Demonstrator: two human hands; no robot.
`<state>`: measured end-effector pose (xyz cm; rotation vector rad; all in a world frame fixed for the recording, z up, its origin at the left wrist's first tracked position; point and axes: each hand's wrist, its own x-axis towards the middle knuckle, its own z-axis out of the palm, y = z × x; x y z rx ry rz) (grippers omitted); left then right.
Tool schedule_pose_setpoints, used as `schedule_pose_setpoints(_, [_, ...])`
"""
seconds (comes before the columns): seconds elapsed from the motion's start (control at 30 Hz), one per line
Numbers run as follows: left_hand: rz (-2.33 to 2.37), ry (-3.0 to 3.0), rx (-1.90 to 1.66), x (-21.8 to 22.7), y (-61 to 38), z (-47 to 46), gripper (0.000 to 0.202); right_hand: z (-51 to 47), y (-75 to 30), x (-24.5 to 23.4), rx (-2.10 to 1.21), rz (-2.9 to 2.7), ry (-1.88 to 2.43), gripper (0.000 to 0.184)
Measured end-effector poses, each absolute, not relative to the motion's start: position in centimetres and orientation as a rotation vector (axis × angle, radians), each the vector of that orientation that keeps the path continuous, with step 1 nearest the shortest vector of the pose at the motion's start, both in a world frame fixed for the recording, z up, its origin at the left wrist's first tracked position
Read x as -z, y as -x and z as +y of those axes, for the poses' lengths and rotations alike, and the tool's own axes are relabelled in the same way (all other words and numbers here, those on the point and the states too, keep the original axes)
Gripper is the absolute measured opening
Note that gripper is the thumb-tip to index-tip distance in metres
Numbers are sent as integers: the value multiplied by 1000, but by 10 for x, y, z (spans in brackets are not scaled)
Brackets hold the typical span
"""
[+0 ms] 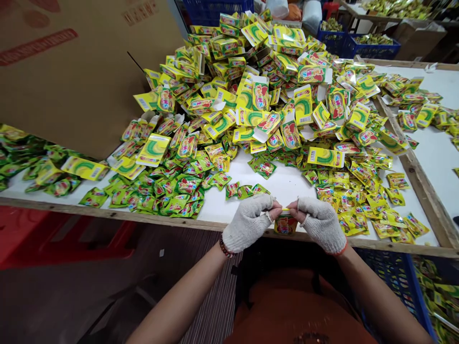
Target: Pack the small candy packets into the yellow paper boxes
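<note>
At the table's front edge a small yellow, green and red candy box [286,224] stands upright between my hands. My left hand [251,220], in a fingerless white knit glove, pinches the box's top left side. On the other side my right hand [319,220], gloved alike, has thumb and fingertips closed on its top right corner. Green candy sachets [245,191] lie just beyond my left hand. To the right of my right hand are many yellow sachets [353,222]. A high heap of similar boxes [265,91] rises behind.
A large cardboard carton [71,71] leans over the left of the white table [238,169]. Wooden strips [416,177] edge the table. A red plastic stool [68,234] is below left, a blue crate [390,277] below right. More blue crates [373,47] stand behind.
</note>
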<state>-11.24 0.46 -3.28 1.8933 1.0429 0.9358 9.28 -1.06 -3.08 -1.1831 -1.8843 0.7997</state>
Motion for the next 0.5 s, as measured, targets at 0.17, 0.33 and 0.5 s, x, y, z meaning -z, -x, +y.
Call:
schedule_pose_setpoints(0.17, [782,-2284,-1068,48,123,-1,15,-17,-113,49,-612,-2172,890,35])
schedule_pose_setpoints(0.33, [803,-2536,-949,56,122,-3,19,-22,-111,59,-497,-2253,951,37])
schedule_pose_setpoints(0.5, [841,-2470,-1201,65,118,-1,41,-21,-115,49,-783,-1818,1169,22])
